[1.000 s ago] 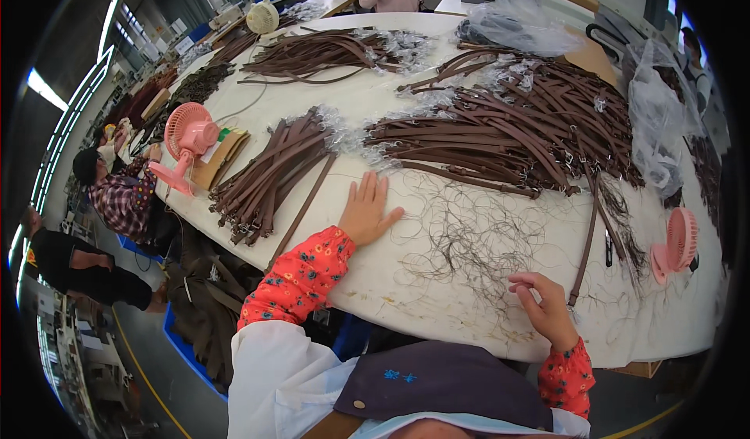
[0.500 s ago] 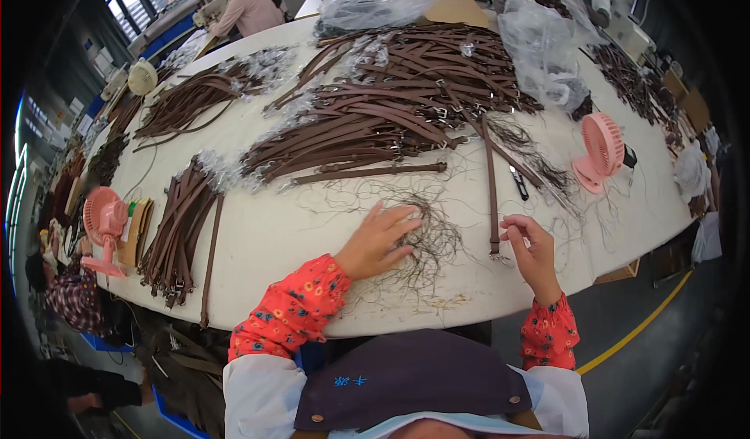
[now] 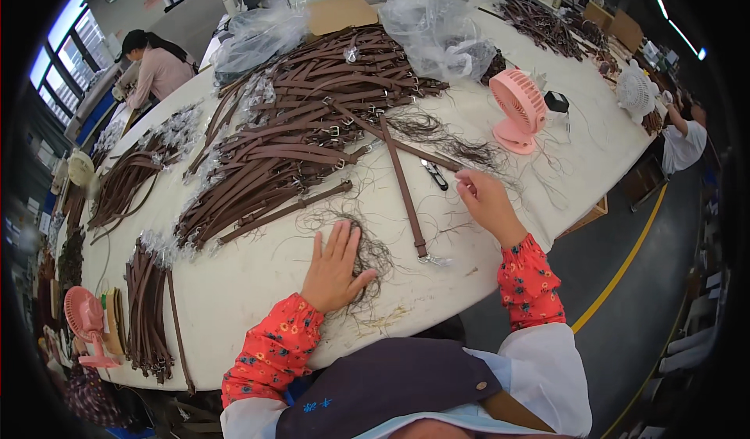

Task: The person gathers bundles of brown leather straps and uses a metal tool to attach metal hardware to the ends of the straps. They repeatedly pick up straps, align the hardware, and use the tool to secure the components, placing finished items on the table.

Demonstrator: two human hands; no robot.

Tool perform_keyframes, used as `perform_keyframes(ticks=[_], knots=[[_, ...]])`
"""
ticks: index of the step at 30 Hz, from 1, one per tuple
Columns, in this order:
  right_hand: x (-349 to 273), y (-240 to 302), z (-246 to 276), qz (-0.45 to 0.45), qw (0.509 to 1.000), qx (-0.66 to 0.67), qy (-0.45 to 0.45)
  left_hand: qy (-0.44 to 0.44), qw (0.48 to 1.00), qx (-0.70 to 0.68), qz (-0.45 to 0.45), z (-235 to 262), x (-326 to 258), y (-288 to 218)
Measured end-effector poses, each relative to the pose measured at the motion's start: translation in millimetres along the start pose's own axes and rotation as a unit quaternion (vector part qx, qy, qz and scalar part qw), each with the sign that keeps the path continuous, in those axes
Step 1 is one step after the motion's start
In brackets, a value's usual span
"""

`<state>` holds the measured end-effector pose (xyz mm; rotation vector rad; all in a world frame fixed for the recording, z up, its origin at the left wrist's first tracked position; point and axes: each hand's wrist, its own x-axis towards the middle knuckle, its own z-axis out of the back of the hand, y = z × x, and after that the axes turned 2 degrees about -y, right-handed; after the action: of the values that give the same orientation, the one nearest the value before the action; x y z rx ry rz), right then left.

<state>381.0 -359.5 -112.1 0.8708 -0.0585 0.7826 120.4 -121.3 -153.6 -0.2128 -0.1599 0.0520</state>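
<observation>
My left hand (image 3: 334, 267) lies flat on the table with its fingers stretched out, over the left side of a tangle of dark loose threads (image 3: 370, 261). Over on the right, my right hand (image 3: 491, 205) has its fingers curled in. Its fingertips meet the lower end of a slanting brown strap (image 3: 406, 144); whatever they grip there is hidden. Left of that hand a single brown strap (image 3: 402, 193) with a metal buckle at its near end lies lengthwise. Small black-handled thread snips (image 3: 434, 175) rest between this strap and my right hand.
A large heap of brown buckled straps (image 3: 289, 138) covers the far middle, with clear plastic bags (image 3: 433, 25) behind. A pink fan (image 3: 519, 111) stands at right, another (image 3: 84, 322) at left beside hanging straps (image 3: 148, 306). Co-workers (image 3: 156, 72) sit beyond the table (image 3: 312, 337).
The whole view has turned rightward. My right hand has moved away from the single strap's buckle, farther out to the slanting strap's end. My left hand stays on the threads, its fingers closer together.
</observation>
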Motion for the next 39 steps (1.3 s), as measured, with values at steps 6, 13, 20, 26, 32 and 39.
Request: perform_keyframes(ticks=[6,13,20,26,32,39], knots=[[24.1,-59.1,17.7,0.036,0.979,-0.194,-0.043,-0.068,0.955,-0.277,-0.082,-9.2,47.9,-12.7],[25.3,-73.6,19.6,0.047,0.969,-0.243,0.002,-0.108,0.976,-0.188,0.005,19.0,43.7,19.3],[25.5,-87.7,14.8,0.048,0.976,-0.209,-0.041,0.08,0.991,-0.1,-0.047,17.2,0.7,-13.8],[24.7,-50.3,27.8,-0.025,0.994,0.021,-0.109,0.04,0.997,-0.005,-0.072,-8.4,29.8,-41.6],[19.7,-18.5,22.0,-0.107,0.988,0.107,-0.039,-0.035,0.994,-0.003,-0.1,-37.3,108.3,-37.3],[-0.7,-13.3,18.2,0.006,0.998,0.061,-0.029,-0.081,0.976,-0.175,-0.102,-25.0,158.6,-18.8]])
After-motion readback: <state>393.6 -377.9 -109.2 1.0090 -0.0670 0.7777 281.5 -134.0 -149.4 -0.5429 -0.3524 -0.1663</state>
